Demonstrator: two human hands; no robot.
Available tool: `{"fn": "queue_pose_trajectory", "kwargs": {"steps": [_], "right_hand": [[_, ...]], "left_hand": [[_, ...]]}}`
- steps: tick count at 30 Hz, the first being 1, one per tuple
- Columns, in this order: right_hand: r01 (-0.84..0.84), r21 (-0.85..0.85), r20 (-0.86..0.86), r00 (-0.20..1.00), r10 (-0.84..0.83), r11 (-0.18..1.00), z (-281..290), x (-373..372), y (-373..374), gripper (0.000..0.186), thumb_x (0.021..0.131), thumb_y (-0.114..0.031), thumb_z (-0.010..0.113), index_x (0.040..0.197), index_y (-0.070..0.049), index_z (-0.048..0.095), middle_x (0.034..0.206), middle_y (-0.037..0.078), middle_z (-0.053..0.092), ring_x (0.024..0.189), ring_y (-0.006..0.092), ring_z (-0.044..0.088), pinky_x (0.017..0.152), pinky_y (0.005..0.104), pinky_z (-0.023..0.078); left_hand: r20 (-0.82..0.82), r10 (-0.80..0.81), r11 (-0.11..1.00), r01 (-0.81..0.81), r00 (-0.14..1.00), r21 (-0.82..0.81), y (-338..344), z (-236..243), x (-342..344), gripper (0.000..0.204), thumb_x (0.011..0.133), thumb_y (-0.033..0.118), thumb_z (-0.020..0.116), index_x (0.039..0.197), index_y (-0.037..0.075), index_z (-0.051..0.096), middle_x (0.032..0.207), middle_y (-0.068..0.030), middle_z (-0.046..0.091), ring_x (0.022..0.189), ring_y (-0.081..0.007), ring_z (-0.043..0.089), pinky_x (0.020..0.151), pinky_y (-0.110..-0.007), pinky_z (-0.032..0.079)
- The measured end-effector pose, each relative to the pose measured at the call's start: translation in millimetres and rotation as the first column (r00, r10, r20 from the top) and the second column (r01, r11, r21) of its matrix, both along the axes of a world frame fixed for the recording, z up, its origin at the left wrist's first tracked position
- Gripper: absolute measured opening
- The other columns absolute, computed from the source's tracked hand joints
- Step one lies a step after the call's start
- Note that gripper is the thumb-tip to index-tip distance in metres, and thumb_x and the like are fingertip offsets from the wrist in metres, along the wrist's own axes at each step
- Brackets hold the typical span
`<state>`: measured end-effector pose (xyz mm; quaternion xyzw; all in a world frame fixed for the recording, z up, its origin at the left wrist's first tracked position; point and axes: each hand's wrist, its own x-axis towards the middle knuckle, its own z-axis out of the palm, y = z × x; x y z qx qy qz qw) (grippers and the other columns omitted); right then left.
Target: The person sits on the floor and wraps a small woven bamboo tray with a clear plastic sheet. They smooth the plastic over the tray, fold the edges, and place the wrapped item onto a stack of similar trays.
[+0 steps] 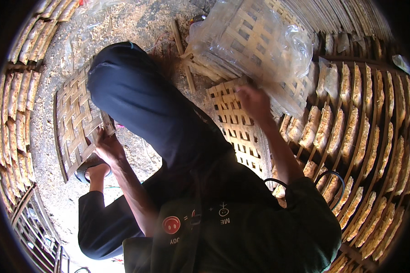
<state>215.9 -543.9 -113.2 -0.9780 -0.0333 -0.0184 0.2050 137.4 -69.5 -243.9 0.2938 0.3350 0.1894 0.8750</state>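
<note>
Left panel: A left woven panel (75,120) is being held tilted beside the raised knee (116,68), above the crumb-strewn floor (105,27).
Left hand: The panel's inner edge is being pinched by the fingers of the left hand (110,148), near its lower corner; it is apparently being gripped at the rim so that the wide lattice is being kept steady.
Right hand: The right hand (256,102) is being blurred at the top of a right woven panel (241,132); the fingers are seeming bent, but whether the edge is being pinched or only neared cannot be made out.
Right panel: It is being stood at a slant between the thigh and the racked slabs, probably so that it is being kept within reach.
Covered pile: More woven panels are being overlain by a clear plastic sheet (296,50), perhaps as a cover.
Right slabs: Rows of pale brown slabs (335,132) are being kept on edge between thin bars, likely to be held apart.
Left slabs: Further slabs (14,93) are being stacked along the far left, above a slatted frame (36,223).
In the way: The two panels are being separated by the knee; a wooden stick (183,54) is being left on the floor beyond it, and the left panel's lower corner is being crowded by a sandalled foot (99,170).
</note>
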Motion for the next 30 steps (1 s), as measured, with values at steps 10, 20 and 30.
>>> {"fn": "queue_pose_trajectory", "kwargs": {"steps": [10,20,30], "right_hand": [[-0.077,-0.329,0.242,0.957,0.163,0.941,24.5,68.9,-7.5,0.059,0.083,-0.044,0.080,0.128,-0.009,0.065,0.125,0.013,0.063,0.113,0.0310,0.062,0.085,0.0418,0.052],[0.078,0.067,0.377,0.921,-0.097,0.995,1.5,88.3,-22.1,0.020,0.104,-0.021,0.057,0.112,-0.006,0.067,0.103,0.010,0.069,0.091,0.0220,0.067,0.082,0.0369,0.052],[0.314,0.049,0.608,0.744,-0.278,0.948,120.3,138.5,-31.8,0.033,0.106,-0.034,0.054,0.105,-0.002,0.060,0.088,0.015,0.069,0.079,0.0306,0.069,0.073,0.0418,0.054]], "left_hand": [[0.017,0.137,0.977,-0.132,0.990,-0.168,-17.6,33.2,6.9,0.043,0.104,0.028,0.051,0.134,-0.004,0.050,0.126,-0.0219,0.060,0.122,-0.0414,0.057,0.105,-0.056,0.045],[-0.087,0.182,0.897,-0.202,0.979,-0.393,-65.2,-8.5,18.1,0.062,0.101,0.041,0.045,0.152,0.010,0.030,0.152,-0.0223,0.039,0.144,-0.0381,0.033,0.116,-0.068,0.025],[-0.274,-0.098,0.783,-0.096,0.957,-0.615,-45.6,-95.2,-16.4,0.088,0.096,0.043,0.054,0.158,0.000,0.009,0.159,-0.0198,0.022,0.150,-0.0329,0.023,0.119,-0.065,0.025]]}}
